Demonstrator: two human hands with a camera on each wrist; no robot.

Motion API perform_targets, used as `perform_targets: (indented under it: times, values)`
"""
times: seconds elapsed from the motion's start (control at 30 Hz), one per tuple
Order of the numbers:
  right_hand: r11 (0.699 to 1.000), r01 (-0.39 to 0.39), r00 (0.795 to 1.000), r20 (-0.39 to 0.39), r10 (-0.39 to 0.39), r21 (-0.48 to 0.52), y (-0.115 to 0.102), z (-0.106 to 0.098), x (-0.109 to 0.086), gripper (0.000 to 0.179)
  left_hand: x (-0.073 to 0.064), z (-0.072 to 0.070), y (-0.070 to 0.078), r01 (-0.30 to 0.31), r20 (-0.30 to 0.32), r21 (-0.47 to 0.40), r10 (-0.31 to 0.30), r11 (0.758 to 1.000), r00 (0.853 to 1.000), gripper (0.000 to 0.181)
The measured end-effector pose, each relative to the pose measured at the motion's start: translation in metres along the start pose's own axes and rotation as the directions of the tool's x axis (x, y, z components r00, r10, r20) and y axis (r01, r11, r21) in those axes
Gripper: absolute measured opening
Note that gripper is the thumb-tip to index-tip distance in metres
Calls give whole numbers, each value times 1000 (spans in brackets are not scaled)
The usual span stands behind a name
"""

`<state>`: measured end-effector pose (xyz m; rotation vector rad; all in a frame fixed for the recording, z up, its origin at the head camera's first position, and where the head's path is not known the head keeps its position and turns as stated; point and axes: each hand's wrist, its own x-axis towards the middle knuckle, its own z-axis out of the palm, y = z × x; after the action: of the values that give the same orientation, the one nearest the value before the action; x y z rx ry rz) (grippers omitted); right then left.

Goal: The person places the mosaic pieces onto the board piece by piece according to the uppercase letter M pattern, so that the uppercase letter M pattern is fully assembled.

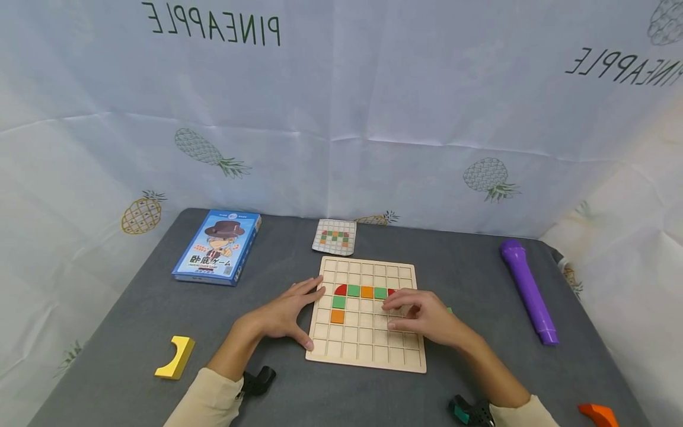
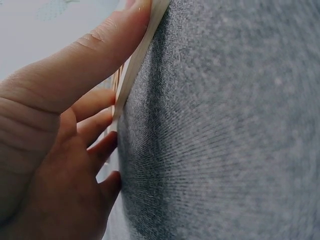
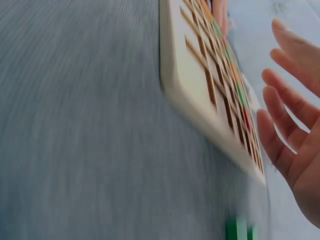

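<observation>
A wooden grid board point(image 1: 368, 350) lies on the table, with red, green and orange tiles set in a row across it. Below the row's left end, a green tile point(image 1: 338, 302) sits above an orange tile point(image 1: 337, 316). My left hand point(image 1: 283, 314) rests on the board's left edge, thumb on the near corner and fingers spread. Over the right part of the board hovers my right hand point(image 1: 427, 317), its fingers loosely bent and apart, holding nothing in the right wrist view. It partly covers the red tile point(image 1: 392, 292) at the row's right end. Green blocks point(image 3: 237, 230) lie beside the board.
Behind the board lies a pattern card point(image 1: 334, 237) with a small coloured grid. A blue game box point(image 1: 219, 246) and a yellow arch block point(image 1: 177, 357) are at left. At right are a purple microphone-shaped object point(image 1: 528, 290) and an orange piece point(image 1: 599, 414).
</observation>
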<state>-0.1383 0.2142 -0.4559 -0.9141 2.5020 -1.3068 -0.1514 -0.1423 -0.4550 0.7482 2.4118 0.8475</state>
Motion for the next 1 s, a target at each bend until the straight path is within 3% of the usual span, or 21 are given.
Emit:
perform_targets:
  times: [0.43,0.73,1.0]
  values:
    - [983,-56,989,-147,29,-177,18,-45,-46,39,1,0,-1,-7,4,-5,7,1000,1000,115]
    - [981,-65,975,-222,23,-185,34,-54,-70,48,1,1,-2,-21,6,3,21,1000,1000,116]
    - [972,-122,976,-204,80,-202,49,-57,-80,42,1,0,-2,-21,1,19,21,1000,1000,117]
